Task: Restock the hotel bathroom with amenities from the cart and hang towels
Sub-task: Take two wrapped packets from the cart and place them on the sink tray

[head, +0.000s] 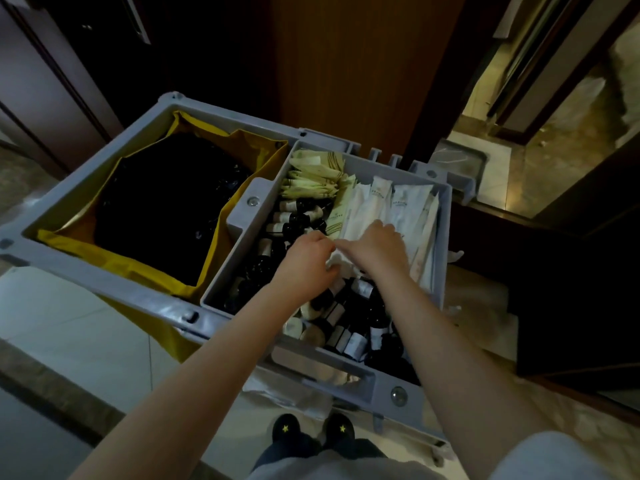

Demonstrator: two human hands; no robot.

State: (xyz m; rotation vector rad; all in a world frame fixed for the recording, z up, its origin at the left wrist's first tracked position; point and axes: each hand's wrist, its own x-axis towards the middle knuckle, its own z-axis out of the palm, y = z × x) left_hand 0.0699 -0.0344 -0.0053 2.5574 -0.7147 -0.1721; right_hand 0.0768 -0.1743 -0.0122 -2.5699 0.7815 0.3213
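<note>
The grey housekeeping cart [221, 318] stands in front of me. Its right tray holds several small dark bottles [375, 315], cream sachets [313, 183] at the back and white wrapped packets [391, 206] on the right. Both hands are inside this tray. My left hand [306, 259] has its fingers curled around a white packet [337, 261] in the middle of the tray. My right hand [377, 245] lies just beside it, fingers bent down onto the same white packets; what its fingertips hold is hidden.
The cart's left half holds a yellow bag [145, 268] lined with black plastic [166, 209]. A wooden door [346, 64] rises behind the cart. At the right, a doorway opens onto a shiny marble floor [554, 150]. My feet in dark slippers [313, 431] stand below the cart.
</note>
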